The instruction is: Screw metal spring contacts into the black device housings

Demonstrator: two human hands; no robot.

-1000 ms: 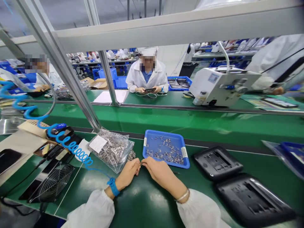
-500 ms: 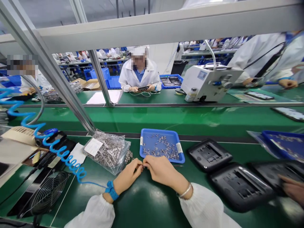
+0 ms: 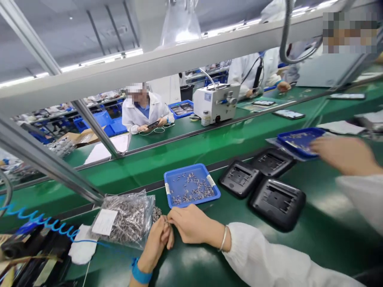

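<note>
My left hand (image 3: 156, 240) and my right hand (image 3: 191, 224) meet fingertip to fingertip over the green bench. Both are closed in a pinch on something tiny, mostly hidden, that I cannot make out. A blue wrist strap (image 3: 140, 272) circles my left wrist; a silver bangle (image 3: 223, 238) is on my right. Just beyond my fingers sits a blue tray (image 3: 172, 174) with many small metal parts (image 3: 196, 190) scattered in it. Left of it, a clear plastic bag (image 3: 128, 220) full of similar metal pieces lies beside a small loose pile (image 3: 156, 213).
Several black plastic housings (image 3: 277, 204) lie right of the tray. A co-worker's hand (image 3: 344, 154) reaches to another blue tray (image 3: 299, 140). A coiled blue cord (image 3: 44, 224) and a metal frame post (image 3: 56, 159) stand at left. Across the bench are a white machine (image 3: 214, 104) and a seated person (image 3: 145, 109).
The view has turned right and tilted. My hands stay pinched together at the near side of the tray. The co-worker's hand has moved from the housings to the far right tray.
</note>
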